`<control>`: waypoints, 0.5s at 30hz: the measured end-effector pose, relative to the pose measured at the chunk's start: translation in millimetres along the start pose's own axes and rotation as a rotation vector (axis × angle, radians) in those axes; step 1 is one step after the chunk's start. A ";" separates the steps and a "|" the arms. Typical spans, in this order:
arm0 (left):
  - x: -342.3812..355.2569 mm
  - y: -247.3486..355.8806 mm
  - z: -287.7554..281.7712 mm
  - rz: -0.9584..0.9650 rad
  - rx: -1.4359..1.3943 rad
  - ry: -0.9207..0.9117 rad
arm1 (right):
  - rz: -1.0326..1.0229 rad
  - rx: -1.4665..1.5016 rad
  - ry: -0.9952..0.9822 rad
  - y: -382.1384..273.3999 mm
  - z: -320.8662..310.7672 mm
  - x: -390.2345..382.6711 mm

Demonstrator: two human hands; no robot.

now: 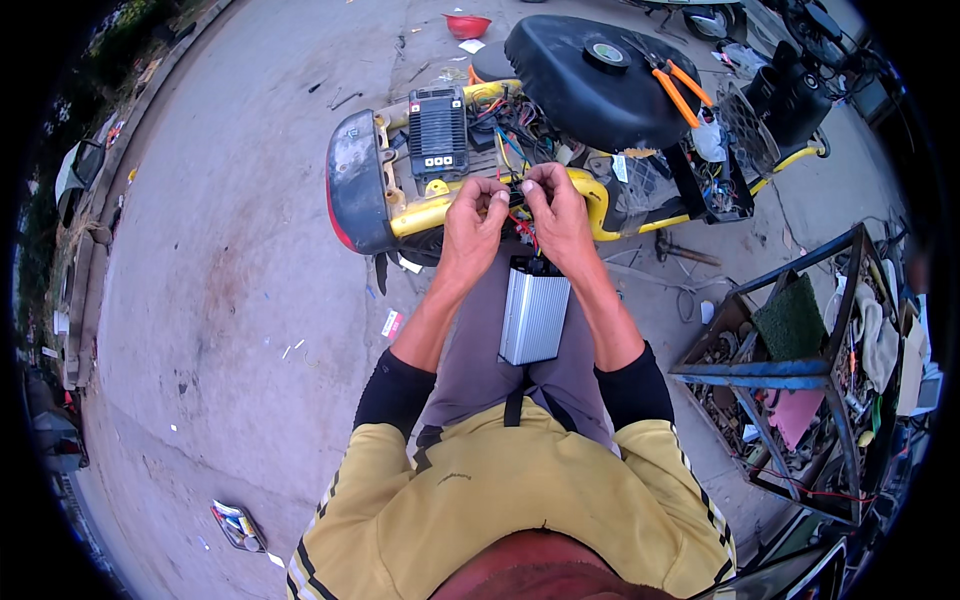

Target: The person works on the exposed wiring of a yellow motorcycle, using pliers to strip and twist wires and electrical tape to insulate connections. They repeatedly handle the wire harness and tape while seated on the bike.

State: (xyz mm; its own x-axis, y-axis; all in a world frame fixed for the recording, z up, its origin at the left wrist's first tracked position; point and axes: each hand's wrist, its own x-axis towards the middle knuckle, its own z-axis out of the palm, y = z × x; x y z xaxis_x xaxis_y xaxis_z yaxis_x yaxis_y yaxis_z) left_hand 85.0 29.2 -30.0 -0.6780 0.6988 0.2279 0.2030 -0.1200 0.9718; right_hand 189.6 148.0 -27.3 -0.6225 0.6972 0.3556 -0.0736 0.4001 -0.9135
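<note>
My left hand [474,222] and my right hand [560,212] meet over the frame of a yellow electric scooter [598,200]. Fingers of both are pinched around a small black piece [516,188], which looks like a wire connector; the fingertips hide much of it. Coloured wires [522,226] hang just below. On my lap, between the thighs, lies a silver finned controller box [536,310], its wired end toward the scooter. Beyond my left hand a black finned unit [438,130] sits on the scooter's rear frame, near a loose bundle of wires [520,135].
A black seat [560,75] rests tipped over the scooter, with orange-handled cutters [682,92] on it. A hammer [685,250] lies on the ground. Right of me stands a metal-framed cart [760,376] full of tools and scraps. A red bowl [467,27] sits farther off.
</note>
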 end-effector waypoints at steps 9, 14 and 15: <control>7.9 21.0 -6.8 0.421 0.470 0.007 | -0.326 -0.199 0.011 -6.1 -3.1 -0.9; 11.0 27.5 -8.6 0.377 0.480 -0.009 | -0.232 -0.068 -0.045 -13.0 -6.3 -3.2; 12.1 27.2 -8.8 0.394 0.472 -0.011 | -0.203 -0.036 -0.036 -9.8 -7.0 -2.4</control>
State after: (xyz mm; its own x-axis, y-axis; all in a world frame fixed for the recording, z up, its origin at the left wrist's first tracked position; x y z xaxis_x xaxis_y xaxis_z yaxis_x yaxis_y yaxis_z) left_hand 76.1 28.2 -0.3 -0.4814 0.6731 0.5614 0.7296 -0.0473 0.6822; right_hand 197.3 146.5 -17.8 -0.6255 0.5786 0.5234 -0.1725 0.5516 -0.8160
